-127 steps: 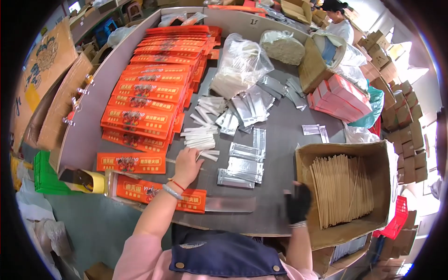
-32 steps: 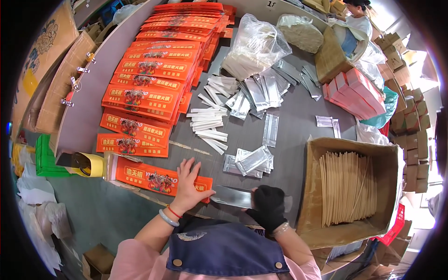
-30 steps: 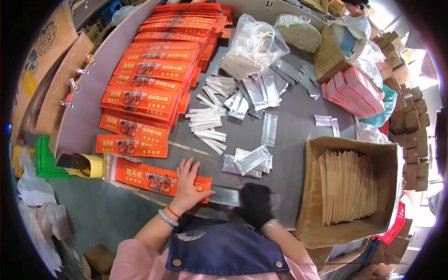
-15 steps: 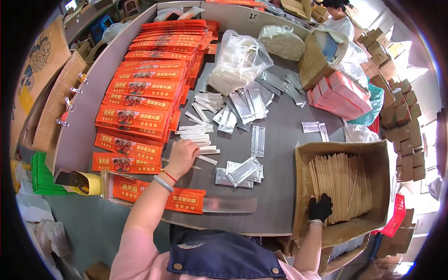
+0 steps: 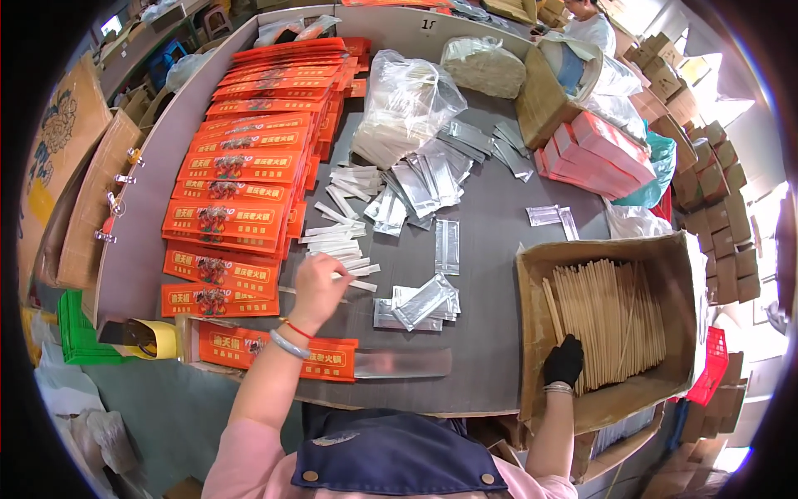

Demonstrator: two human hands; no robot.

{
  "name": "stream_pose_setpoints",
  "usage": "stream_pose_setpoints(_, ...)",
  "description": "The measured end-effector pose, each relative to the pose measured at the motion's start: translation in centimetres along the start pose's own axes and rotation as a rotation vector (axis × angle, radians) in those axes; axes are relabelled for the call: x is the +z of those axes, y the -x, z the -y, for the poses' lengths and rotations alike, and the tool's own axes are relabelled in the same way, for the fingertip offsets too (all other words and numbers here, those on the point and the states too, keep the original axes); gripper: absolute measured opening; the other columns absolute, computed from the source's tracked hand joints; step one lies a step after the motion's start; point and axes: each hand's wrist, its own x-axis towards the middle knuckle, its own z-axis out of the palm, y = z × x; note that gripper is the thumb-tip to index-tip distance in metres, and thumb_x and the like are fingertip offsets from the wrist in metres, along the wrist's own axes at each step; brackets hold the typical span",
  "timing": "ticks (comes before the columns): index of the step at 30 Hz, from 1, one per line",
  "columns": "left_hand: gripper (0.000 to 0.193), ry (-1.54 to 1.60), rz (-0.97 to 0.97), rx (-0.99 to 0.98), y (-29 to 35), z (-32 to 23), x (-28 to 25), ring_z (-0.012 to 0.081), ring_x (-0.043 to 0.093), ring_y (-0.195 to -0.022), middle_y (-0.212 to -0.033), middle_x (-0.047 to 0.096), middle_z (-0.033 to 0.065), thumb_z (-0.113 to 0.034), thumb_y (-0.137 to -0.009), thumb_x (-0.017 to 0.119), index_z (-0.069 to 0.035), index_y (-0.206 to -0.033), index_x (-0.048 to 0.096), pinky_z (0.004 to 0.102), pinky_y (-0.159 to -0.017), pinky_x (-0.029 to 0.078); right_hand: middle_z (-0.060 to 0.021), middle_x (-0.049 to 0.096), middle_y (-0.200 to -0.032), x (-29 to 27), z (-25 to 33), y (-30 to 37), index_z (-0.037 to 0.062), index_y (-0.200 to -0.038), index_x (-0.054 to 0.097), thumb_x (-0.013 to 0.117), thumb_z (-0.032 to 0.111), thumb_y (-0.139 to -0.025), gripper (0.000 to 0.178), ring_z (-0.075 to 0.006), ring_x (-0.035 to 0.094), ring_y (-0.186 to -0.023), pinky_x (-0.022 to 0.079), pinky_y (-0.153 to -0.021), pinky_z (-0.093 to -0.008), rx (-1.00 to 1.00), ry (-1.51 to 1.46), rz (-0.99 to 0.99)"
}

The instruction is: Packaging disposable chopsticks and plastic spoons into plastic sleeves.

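Note:
My left hand (image 5: 320, 287) is closed in a pinch just nearer than a heap of narrow white paper packets (image 5: 337, 241); one small white packet shows at its fingertips. In the cardboard box (image 5: 540, 254) at the right, my right hand (image 5: 564, 363), in a black glove, is closed on the near end of a few chopsticks (image 5: 550, 306). They lean apart from the bundle of loose wooden chopsticks (image 5: 619, 324). Below my left forearm, a red printed sleeve (image 5: 332, 359) lies at the table's near edge, with a clear, shiny strip (image 5: 407, 363) reaching out of its right end.
Overlapping red sleeves (image 5: 241, 166) cover the table's left side. Silver flat packets (image 5: 426, 301) lie mid-table, with a clear plastic bag (image 5: 407, 104) behind them. Pink-red packs (image 5: 594, 158) stand at the back right. A co-worker (image 5: 590, 29) is beyond the far corner.
My left hand has drawn back slightly from the white packets, a small one at its fingertips. In the box, a few chopsticks now tilt away from the bundle at my right hand. The view has shifted slightly.

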Motion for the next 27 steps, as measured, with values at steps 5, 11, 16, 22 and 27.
stream_pose_setpoints(5,0.022,0.248,0.364,-0.244,2.1,-6.2,6.0,0.0323,0.059,-0.087,-0.085,0.062,0.0110,-0.024,-0.069,0.080,-0.008,-0.075,0.067,0.0433,-0.078,0.046,-0.0154,0.057,-0.104,0.6,-0.1,-0.2,0.0041,-0.106,0.052,0.063,0.016,-0.087,0.025,-0.0328,0.060,-0.099,0.052,-0.082,-0.0430,-0.023,0.011,-0.063)
stream_pose_setpoints(11,0.022,-0.022,0.269,-0.077,1.9,-7.6,7.6,0.0310,0.057,-0.083,-0.087,0.061,0.0093,-0.024,-0.071,0.079,-0.009,-0.083,0.068,0.0408,-0.072,0.047,-0.0138,0.058,-0.099,-0.7,0.9,0.8,0.0054,-0.099,0.054,0.062,0.015,-0.089,0.016,-0.0319,0.060,-0.097,0.052,-0.080,-0.0429,-0.039,0.023,-0.073)
stream_pose_setpoints(16,0.018,0.219,0.411,-0.157,1.7,-7.2,6.5,0.0297,0.058,-0.082,-0.080,0.062,0.0064,-0.022,-0.071,0.079,-0.010,-0.079,0.068,0.0407,-0.071,0.046,-0.0150,0.058,-0.103,-0.6,1.0,0.8,0.0046,-0.102,0.055,0.061,0.013,-0.088,0.017,-0.0345,0.059,-0.099,0.051,-0.080,-0.0440,-0.034,0.061,0.009)
stream_pose_setpoints(22,0.022,0.015,0.731,0.047,6.1,-7.1,0.9,0.0256,0.059,-0.089,-0.082,0.063,0.0020,-0.024,-0.068,0.082,-0.011,-0.079,0.068,0.0410,-0.081,0.045,-0.0157,0.061,-0.091,-2.5,2.1,1.8,0.0023,-0.108,0.064,0.061,0.006,-0.084,0.024,-0.0339,0.062,-0.091,0.049,-0.078,-0.0448,-0.102,-0.588,-0.170)
stream_pose_setpoints(27,0.059,0.049,0.405,-0.008,9.4,-6.8,-1.7,0.0316,0.051,-0.108,-0.112,0.058,0.0096,-0.028,-0.059,0.087,-0.010,-0.112,0.066,0.0431,-0.094,0.042,-0.0135,0.063,-0.082,-6.9,10.5,6.4,0.0125,-0.111,0.068,0.066,0.014,-0.082,0.028,-0.0333,0.063,-0.078,0.048,-0.067,-0.0450,-0.904,-0.731,0.093)
